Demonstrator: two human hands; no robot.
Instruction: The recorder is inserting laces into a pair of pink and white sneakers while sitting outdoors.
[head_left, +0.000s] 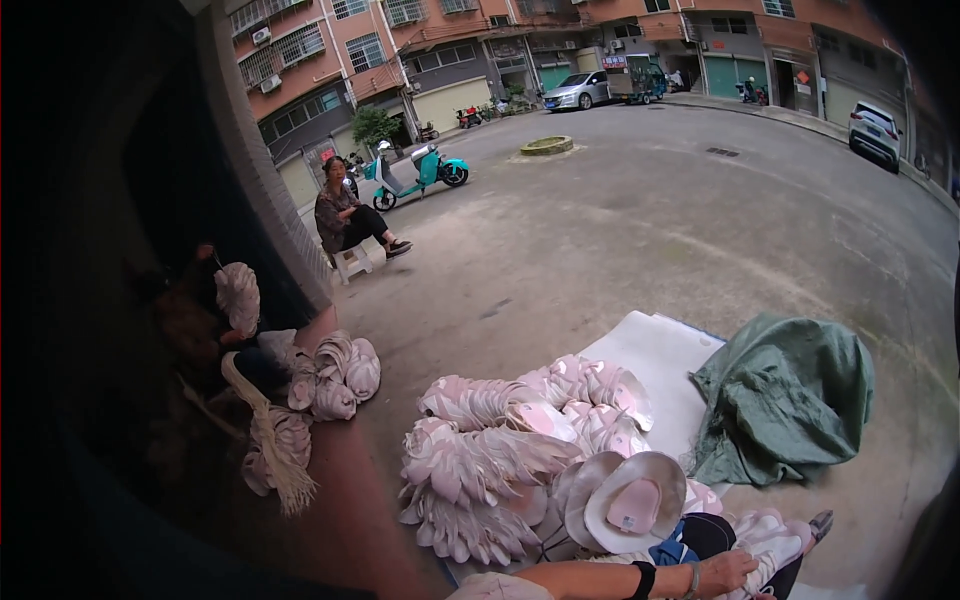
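Observation:
My left forearm crosses the lower edge toward the right, with a black band and a bracelet at the wrist. My left hand (730, 573) is closed, its fingers curled against a bundle of pale pink and cream shoe uppers (768, 535). Its fingertips are partly hidden. Nearby, a rounded shoe upper (637, 500) with a cream rim and pink middle stands tilted among others. Several stacks of nested shoe uppers (480, 460) lie beyond my arm and to its left. My right hand does not show.
A crumpled green sack (785, 400) lies right of the stacks, beside a white sheet (655, 350). At left, a person (200, 325) in shadow holds another stack, near pale cords (272, 440) and more bundles. Farther off, someone sits on a white stool (352, 262) near a teal scooter (420, 172).

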